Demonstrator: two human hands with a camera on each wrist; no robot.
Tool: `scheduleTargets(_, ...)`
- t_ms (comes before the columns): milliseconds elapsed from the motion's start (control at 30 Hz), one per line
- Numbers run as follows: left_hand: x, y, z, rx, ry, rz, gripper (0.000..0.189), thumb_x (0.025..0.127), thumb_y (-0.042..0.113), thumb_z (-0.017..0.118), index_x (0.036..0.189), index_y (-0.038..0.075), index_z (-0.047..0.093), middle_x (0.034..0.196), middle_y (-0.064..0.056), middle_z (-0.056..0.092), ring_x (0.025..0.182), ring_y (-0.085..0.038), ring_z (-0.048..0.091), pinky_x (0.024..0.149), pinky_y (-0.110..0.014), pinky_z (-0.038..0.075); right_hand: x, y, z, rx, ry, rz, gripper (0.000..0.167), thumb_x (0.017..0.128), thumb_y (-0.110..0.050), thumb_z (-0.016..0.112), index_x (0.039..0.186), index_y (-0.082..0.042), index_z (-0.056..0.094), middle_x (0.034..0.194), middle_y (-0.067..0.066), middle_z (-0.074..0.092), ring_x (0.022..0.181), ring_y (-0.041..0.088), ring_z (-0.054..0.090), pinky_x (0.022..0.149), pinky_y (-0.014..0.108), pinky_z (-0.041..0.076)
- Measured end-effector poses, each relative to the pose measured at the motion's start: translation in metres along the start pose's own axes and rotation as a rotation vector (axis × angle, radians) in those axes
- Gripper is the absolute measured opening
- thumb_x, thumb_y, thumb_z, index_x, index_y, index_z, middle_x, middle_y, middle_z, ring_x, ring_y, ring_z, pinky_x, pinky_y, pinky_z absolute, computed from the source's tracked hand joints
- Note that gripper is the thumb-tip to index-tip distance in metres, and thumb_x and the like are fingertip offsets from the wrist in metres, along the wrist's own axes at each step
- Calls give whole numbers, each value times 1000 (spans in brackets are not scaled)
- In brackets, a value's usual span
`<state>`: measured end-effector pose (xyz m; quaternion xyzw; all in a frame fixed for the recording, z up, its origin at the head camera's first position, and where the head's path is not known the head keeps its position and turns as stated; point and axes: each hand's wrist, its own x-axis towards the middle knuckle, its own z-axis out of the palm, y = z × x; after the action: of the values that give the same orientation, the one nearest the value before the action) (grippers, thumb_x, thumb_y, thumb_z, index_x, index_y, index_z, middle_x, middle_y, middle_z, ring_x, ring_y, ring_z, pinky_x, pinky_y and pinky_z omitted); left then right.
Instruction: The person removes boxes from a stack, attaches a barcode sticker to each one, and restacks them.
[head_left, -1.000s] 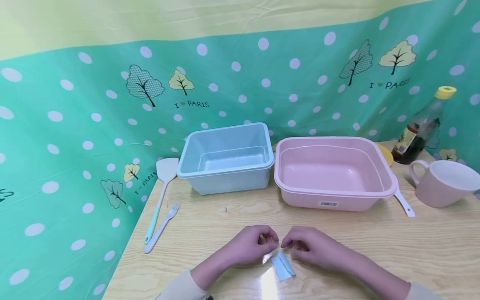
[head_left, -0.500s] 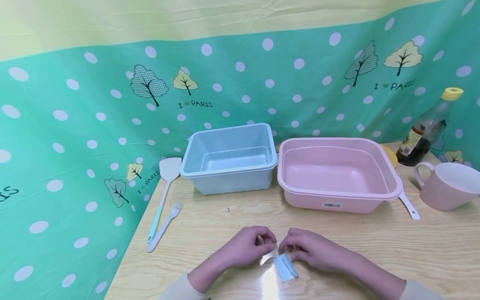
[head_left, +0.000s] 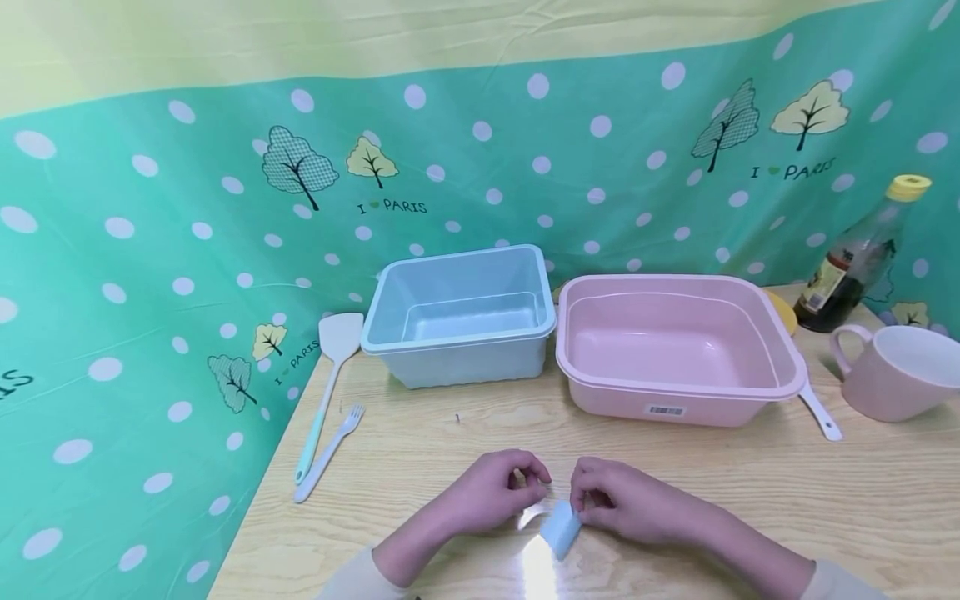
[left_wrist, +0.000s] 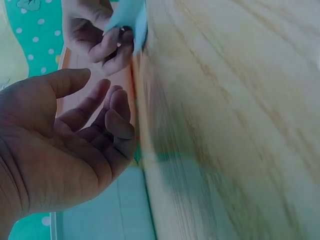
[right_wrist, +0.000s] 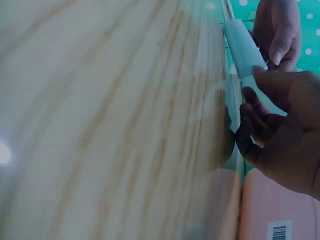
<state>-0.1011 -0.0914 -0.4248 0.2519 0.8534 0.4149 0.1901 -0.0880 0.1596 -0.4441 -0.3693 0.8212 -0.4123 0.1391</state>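
Note:
A small light-blue folded piece (head_left: 561, 529), paper-like, is between my hands near the front of the wooden table. My right hand (head_left: 622, 502) pinches its upper right edge between thumb and fingers. In the right wrist view the blue piece (right_wrist: 242, 47) is a tilted strip at the thumb tip of my right hand (right_wrist: 295, 122). To its left, my left hand (head_left: 501, 493) has loosely bent fingers. The left wrist view shows the left hand (left_wrist: 75, 135) with thumb and fingers apart and nothing between them; the blue piece (left_wrist: 131, 17) is at the top.
Behind the hands stand a light-blue basin (head_left: 461, 358) and a pink basin (head_left: 675, 400). A spatula (head_left: 327, 400) and fork (head_left: 330, 454) lie at the left. At the right are a pink mug (head_left: 888, 387), a yellow-capped bottle (head_left: 840, 275) and a white handle (head_left: 820, 412).
The blue piece has turned, its lower end swinging left, and my right hand now pinches its edge. My right fingertips have moved slightly right, away from the left hand, which has barely moved.

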Motion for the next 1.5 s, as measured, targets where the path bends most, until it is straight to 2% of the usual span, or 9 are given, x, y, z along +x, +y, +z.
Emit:
scheduleTargets(167,0,2,-1,8,61,35,9,96,12,66,103,16,72,96,9,66,76,-3,58,66,-21,50,2,-1,-1,67,100,-2,23,89,-7,72,84,-27,62,96,-9,61,77,6,52,65,26,48)
scheduleTargets(333,-1,6,-2,-16,121,75,13,97,11,65,103,21,71,102,8,67,86,-5,59,73,-24,51,2,-5,-4,77,207,140,16,93,-15,71,85,-26,63,84,-9,63,74,9,56,65,27,49)
scheduleTargets(433,0,9,-2,-49,149,97,11,98,16,64,105,21,71,102,8,67,88,-7,59,72,-25,51,2,-7,-7,130,250,213,9,96,-20,69,88,-21,64,76,-7,62,68,9,55,63,26,48)
scheduleTargets(533,1,11,-2,-80,174,108,10,99,20,65,107,18,70,101,10,66,89,-9,58,72,-25,51,4,-9,-10,220,287,245,8,97,-18,66,92,-12,65,73,-1,64,62,8,53,60,25,46)
scheduleTargets(767,3,15,1,-110,188,161,21,93,18,73,113,18,67,107,8,63,93,-14,58,68,-24,52,5,-12,-13,406,389,344,16,99,-15,64,103,0,63,77,6,67,70,16,60,63,26,52)
scheduleTargets(1000,4,15,7,-113,178,227,38,84,15,82,116,22,64,115,8,58,96,-20,58,71,-29,54,7,-17,-13,456,425,395,20,100,-18,63,106,1,62,72,6,66,68,17,61,62,28,53)
scheduleTargets(1267,6,16,13,-75,190,202,46,79,18,88,118,23,65,114,12,64,93,-12,61,76,-29,52,6,-21,-13,503,466,391,27,102,-19,62,114,5,60,79,12,72,76,23,70,69,29,56)
scheduleTargets(1400,7,17,16,-94,225,171,46,78,20,89,117,24,65,116,14,65,95,-12,63,80,-35,52,6,-26,-12,507,510,440,30,101,-23,63,115,3,60,77,13,72,80,25,72,76,30,54)
scheduleTargets(1500,8,19,18,-108,256,159,43,78,17,89,114,23,66,111,14,68,92,-10,64,83,-40,51,7,-28,-11,519,541,468,30,100,-24,64,115,2,60,74,14,72,80,26,72,77,31,53)
